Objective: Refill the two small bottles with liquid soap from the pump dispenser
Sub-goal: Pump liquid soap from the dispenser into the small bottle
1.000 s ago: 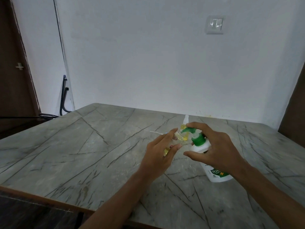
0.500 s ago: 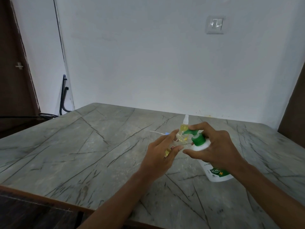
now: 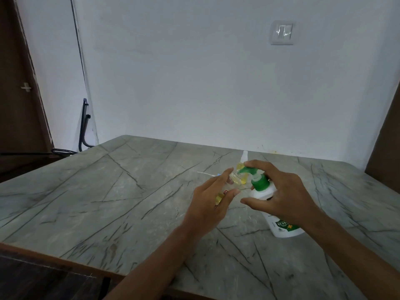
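My right hand (image 3: 283, 191) grips the white pump dispenser (image 3: 281, 226) with the green pump head (image 3: 258, 180), tilted left, my forefinger lying over the pump top. My left hand (image 3: 213, 200) holds a small clear bottle (image 3: 299, 179) with yellow liquid, tilted with its mouth at the green nozzle tip. A second small bottle (image 3: 243, 163) with yellow liquid and a white cap stands upright just behind the hands on the marble table (image 3: 129, 202).
A thin white tube with a blue part (image 3: 207, 173) lies on the table left of the hands. The table's near edge (image 3: 54, 259) runs across the bottom left. A wall stands behind the table; a dark metal frame (image 3: 83, 126) leans at left.
The small bottle and my left hand have shifted slightly; my right forefinger stays over the pump head. Little else differs.
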`<state>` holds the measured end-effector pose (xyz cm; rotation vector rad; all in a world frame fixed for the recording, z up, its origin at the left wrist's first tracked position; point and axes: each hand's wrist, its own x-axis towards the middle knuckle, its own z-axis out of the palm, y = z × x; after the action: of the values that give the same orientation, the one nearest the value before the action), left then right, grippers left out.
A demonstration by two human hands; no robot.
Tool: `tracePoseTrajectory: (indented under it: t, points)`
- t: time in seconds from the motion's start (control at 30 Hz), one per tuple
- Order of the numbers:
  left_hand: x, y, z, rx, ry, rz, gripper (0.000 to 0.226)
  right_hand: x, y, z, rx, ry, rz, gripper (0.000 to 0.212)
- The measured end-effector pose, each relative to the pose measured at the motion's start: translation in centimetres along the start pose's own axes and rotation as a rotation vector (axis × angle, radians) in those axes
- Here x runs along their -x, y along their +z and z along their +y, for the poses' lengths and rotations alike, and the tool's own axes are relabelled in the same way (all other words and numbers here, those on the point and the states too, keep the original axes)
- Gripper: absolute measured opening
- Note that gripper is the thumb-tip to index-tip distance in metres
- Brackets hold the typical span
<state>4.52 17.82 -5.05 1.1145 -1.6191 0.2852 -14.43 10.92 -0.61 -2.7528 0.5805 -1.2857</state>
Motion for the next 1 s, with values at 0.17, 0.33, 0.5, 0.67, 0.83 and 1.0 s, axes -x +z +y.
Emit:
tracePoseTrajectory:
  t: [0.17,0.33,0.5,0.67,0.83,1.0]
  points:
    - [0.0,0.01,-0.04,0.001,-0.014,0.002,0.048,-0.12,0.01,-0.01,-0.006,-0.008,-0.005,0.077]
    - [-0.03,0.02,0.1,0.004,-0.013,0.006,0.047,-0.07,0.03,0.13,-0.023,-0.013,0.001,0.076]
    - [0.0,-0.01,0.18,0.013,-0.006,0.015,0.046,-0.07,0.02,-0.18,-0.037,0.005,0.017,0.071]
    - [0.2,0.19,0.33,0.033,0.017,-0.007,0.047,0.03,0.03,-0.46,-0.06,0.011,0.066,0.065]
    - [0.26,0.2,0.25,0.019,0.022,-0.027,0.047,-0.08,0.08,-0.55,-0.094,0.025,0.079,0.063]
    - [0.07,0.03,0.25,0.017,-0.001,0.025,0.046,0.06,0.11,-0.27,-0.029,0.036,0.021,0.076]
